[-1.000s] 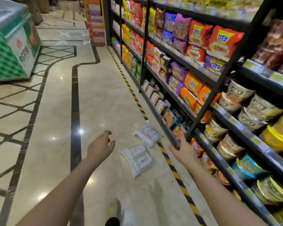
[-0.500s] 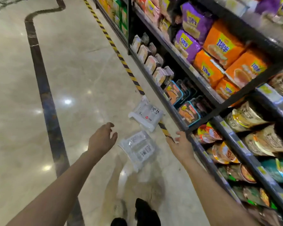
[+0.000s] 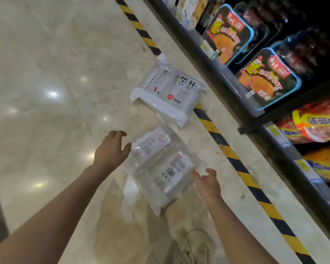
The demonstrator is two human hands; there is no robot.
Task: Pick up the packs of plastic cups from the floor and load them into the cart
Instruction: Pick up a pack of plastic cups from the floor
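Both your hands have dropped closer to the near pack [image 3: 158, 168] since a moment ago, and the right has left the shelf edge. Your left hand [image 3: 111, 149], fingers spread, sits at the pack's left edge; your right hand [image 3: 208, 182], also open, reaches its right corner (contact is hard to judge). That pack lies flat on the floor [image 3: 51, 82]. A far pack [image 3: 168, 90] lies just beyond, overlapping the striped tape [image 3: 229, 151] beside the shelf [image 3: 204, 60].

Far cup pack [image 3: 168, 92]: "塑杯", "100". Near pack [image 3: 160, 168] label unreadable.
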